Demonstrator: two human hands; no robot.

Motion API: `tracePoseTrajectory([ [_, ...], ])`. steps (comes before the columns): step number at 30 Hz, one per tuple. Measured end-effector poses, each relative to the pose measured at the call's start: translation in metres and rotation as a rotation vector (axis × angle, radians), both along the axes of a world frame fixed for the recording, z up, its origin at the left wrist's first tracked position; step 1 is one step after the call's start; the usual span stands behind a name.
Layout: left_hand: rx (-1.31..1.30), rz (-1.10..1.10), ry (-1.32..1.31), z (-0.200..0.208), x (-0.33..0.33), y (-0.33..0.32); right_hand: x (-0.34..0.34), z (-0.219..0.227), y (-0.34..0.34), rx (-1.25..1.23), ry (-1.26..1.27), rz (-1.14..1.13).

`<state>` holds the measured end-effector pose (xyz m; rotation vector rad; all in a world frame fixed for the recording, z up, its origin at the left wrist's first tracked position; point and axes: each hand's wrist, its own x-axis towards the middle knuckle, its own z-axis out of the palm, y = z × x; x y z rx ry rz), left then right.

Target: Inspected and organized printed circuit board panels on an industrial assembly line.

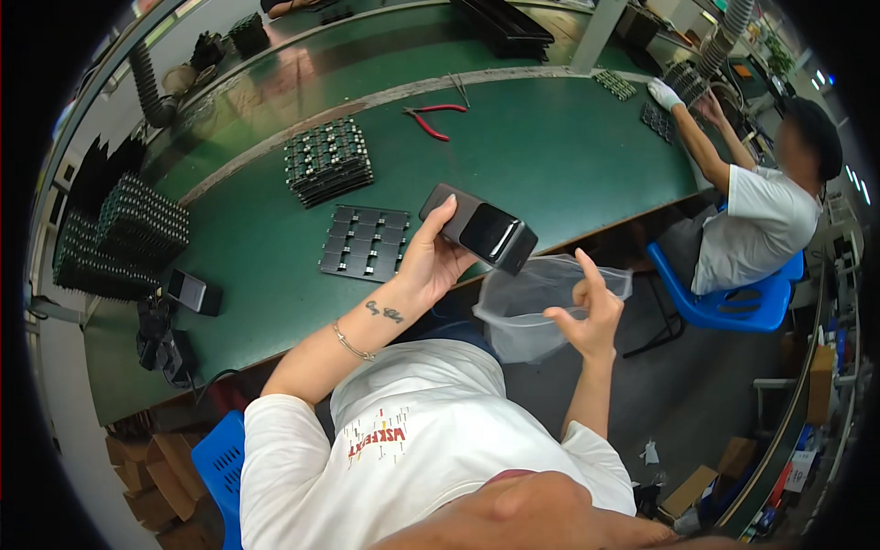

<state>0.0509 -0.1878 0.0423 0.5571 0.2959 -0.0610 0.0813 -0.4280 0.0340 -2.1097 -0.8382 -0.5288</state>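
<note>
My left hand (434, 252) is closed round a dark grey, box-shaped device (479, 229) with a glossy black panel, perhaps a power bank. It is held tilted above the table's near edge. To its right, my right hand (594, 312) is raised with the thumb and index finger spread apart, the other fingers partly curled and nothing visible in them. Behind and below that hand hangs a clear plastic bag (518, 316) with an open mouth. A black panel of joined circuit boards (365, 242) lies flat on the green table (266, 266) beside my left wrist.
A stack of board panels (328, 160) and red-handled pliers (435, 119) lie farther back. Taller stacks (137, 225) and another boxy device (194, 291) stand at the left. At the right, a co-worker (761, 197) sits on a blue chair (724, 293), handling boards.
</note>
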Motion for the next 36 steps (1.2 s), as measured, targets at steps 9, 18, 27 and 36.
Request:
tracePoseTrajectory([
  [9,-0.294,0.095,-0.058,-0.008,-0.02,-0.014,0.003,0.016,0.08,0.1,0.166,0.16],
  [18,-0.375,0.014,-0.022,0.0,-0.027,-0.016,0.027,0.041,0.06,0.328,0.582,0.295],
  [27,-0.171,-0.222,-0.092,-0.008,-0.024,-0.004,0.052,0.039,0.053,0.452,0.651,0.427],
  [36,0.05,-0.25,-0.156,-0.013,-0.03,-0.014,0.064,0.023,0.044,0.351,0.476,0.478],
])
